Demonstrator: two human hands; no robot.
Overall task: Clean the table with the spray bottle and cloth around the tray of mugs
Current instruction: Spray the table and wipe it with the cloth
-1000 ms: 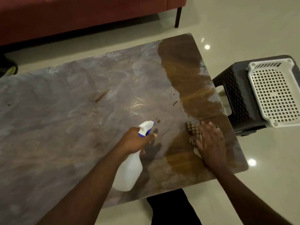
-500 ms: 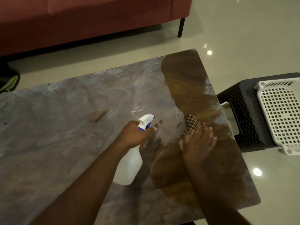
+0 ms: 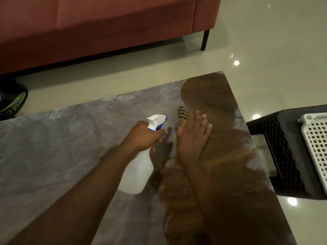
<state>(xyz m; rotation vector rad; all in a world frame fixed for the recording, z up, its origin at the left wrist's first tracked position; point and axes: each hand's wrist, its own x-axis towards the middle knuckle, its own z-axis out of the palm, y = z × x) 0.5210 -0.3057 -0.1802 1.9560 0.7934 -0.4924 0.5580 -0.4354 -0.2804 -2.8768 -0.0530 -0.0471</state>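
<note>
Over table [image 3: 53, 147] | left hand [image 3: 143, 137] grips spray bottle [image 3: 137, 174], nozzle pointing far-right | right hand [image 3: 192, 138] flat on cloth [image 3: 182, 113]

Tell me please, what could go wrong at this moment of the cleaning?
1. The left hand holds the spray bottle tilted just beside the right hand, so a wide wipe could knock it.
2. The right hand presses the checked cloth flat near the table's far edge; a long push might carry it off.
3. The wet, darker patch could leave streaks.

Cloth [image 3: 182, 113] right of spray bottle [image 3: 139, 172]
</note>
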